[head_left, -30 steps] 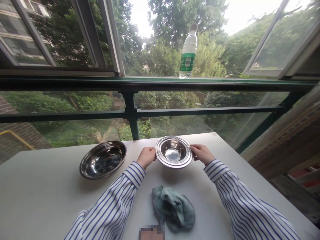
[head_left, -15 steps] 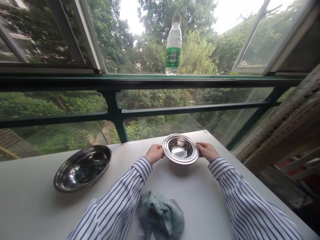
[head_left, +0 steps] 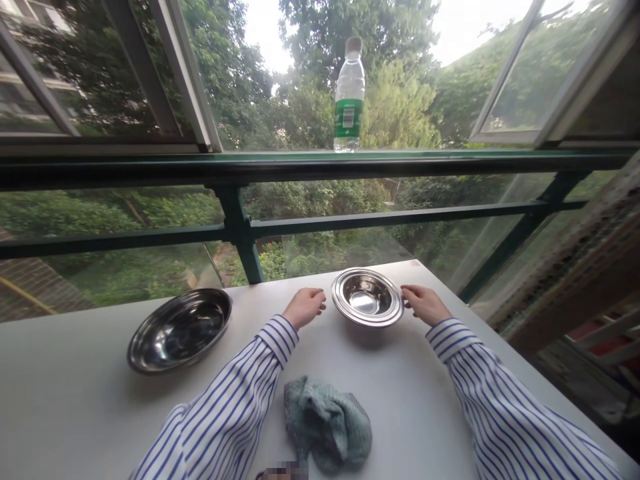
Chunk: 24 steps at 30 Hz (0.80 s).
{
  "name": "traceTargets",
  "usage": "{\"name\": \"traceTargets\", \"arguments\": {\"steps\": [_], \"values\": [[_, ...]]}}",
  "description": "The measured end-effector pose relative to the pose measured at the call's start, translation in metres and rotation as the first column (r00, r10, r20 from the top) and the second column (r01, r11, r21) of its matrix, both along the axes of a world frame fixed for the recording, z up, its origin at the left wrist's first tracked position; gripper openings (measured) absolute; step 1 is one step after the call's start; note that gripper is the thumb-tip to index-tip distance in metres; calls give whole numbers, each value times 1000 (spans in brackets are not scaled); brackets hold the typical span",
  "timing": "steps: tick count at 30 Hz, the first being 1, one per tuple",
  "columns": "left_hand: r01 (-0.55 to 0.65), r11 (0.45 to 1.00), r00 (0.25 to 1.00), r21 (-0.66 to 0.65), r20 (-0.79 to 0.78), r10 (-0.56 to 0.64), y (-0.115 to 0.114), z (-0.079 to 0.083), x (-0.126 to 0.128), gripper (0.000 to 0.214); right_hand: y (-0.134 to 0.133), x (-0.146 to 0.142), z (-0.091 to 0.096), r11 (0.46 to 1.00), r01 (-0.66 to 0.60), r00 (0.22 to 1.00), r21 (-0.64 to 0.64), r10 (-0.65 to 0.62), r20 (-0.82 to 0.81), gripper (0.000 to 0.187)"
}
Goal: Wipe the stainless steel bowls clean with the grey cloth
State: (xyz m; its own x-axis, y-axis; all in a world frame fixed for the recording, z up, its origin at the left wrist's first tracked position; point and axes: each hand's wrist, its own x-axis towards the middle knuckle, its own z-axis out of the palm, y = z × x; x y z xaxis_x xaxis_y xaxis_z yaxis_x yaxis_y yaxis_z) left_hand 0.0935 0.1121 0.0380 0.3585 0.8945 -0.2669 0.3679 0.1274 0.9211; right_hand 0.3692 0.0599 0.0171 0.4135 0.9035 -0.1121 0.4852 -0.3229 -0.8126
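A round stainless steel bowl [head_left: 368,320] with a wide rim stands upright on the white table [head_left: 240,413] near its far edge. My left hand [head_left: 305,308] is off to the left of the rim, apart from it, with fingers loosely bent and nothing in them. Close by the right side of the rim is my right hand [head_left: 426,305]; its fingers are slightly parted, and I cannot tell whether the tips still touch the metal. Nearer to me a crumpled grey-green cloth [head_left: 330,427] lies between my forearms.
A larger oval steel basin [head_left: 180,331] sits at the left of the table. Behind the table runs a dark green railing [head_left: 400,167], on which a plastic bottle [head_left: 349,100] with a green label stands. A blurred dark object is at the bottom edge.
Both hands have let go of the bowl's rim. My left hand has drawn away leftward, and my right hand has loosened beside the rim. The view has shifted slightly.
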Motion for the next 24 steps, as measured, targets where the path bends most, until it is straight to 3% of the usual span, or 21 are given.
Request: {"name": "traceTargets", "arguments": {"steps": [6, 12, 24], "values": [[-81, 989, 997, 126, 27, 79, -18, 19, -32, 25, -14, -5, 18, 987, 4, 987, 163, -30, 159, 30], [-146, 964, 988, 222, 89, 129, -44, 36, -55, 26, -22, -39, 40, 951, -126, 981, 284, 77, 178, 31], [-301, 918, 950, 259, 166, 265, -96, 46, -113, 28, -26, -103, 53, 871, -352, 933, 342, 300, 197, 34]]}}
